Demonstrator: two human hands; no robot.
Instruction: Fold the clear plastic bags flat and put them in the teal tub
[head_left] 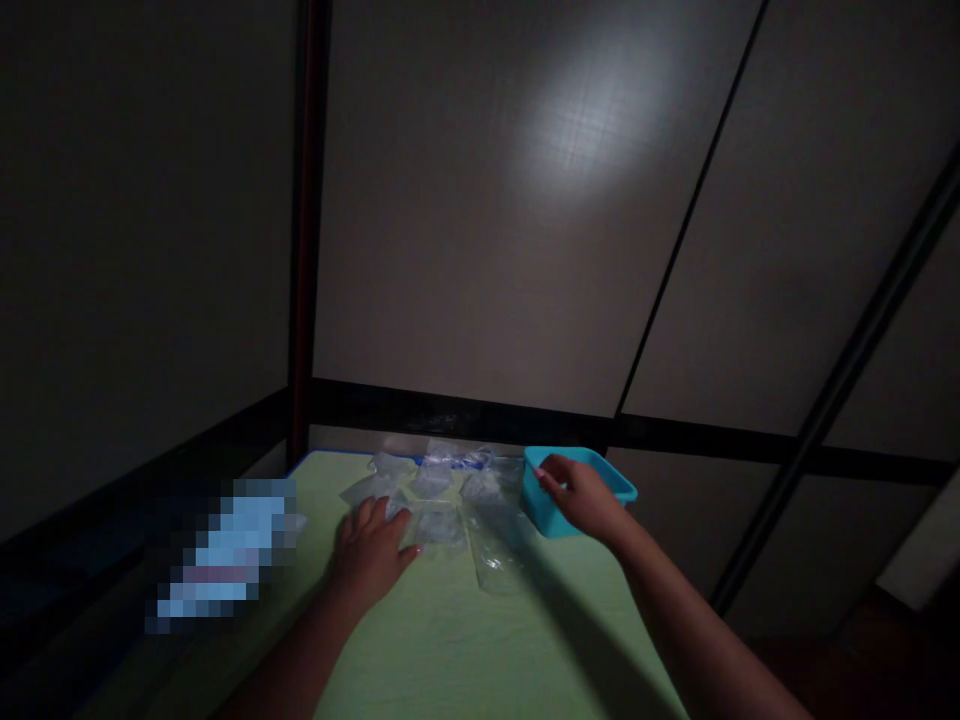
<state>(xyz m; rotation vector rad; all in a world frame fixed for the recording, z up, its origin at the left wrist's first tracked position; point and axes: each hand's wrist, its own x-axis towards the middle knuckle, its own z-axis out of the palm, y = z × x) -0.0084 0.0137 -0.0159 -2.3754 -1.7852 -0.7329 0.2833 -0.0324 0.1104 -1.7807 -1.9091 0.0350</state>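
Observation:
My left hand (373, 553) rests over the left side of the table with its fingers spread. Its fingertips touch or lie just over a small clear plastic bag (365, 492). To its right, another clear plastic bag (439, 526) lies flat. My right hand (583, 497) is above the near left rim of a turquoise plastic basin (541, 508), thumb and fingers curled together. Whatever they may pinch cannot be made out. A longer clear plastic bag (496, 568) lies between the hands. The inside of the basin is mostly hidden by my right hand.
More clear plastic bags (444, 455) lie at the back edge of the light green table (450, 650). Behind it stand dark panels (465, 250). A blurred-out light blue item (236, 550) is at the left edge. The light is dim.

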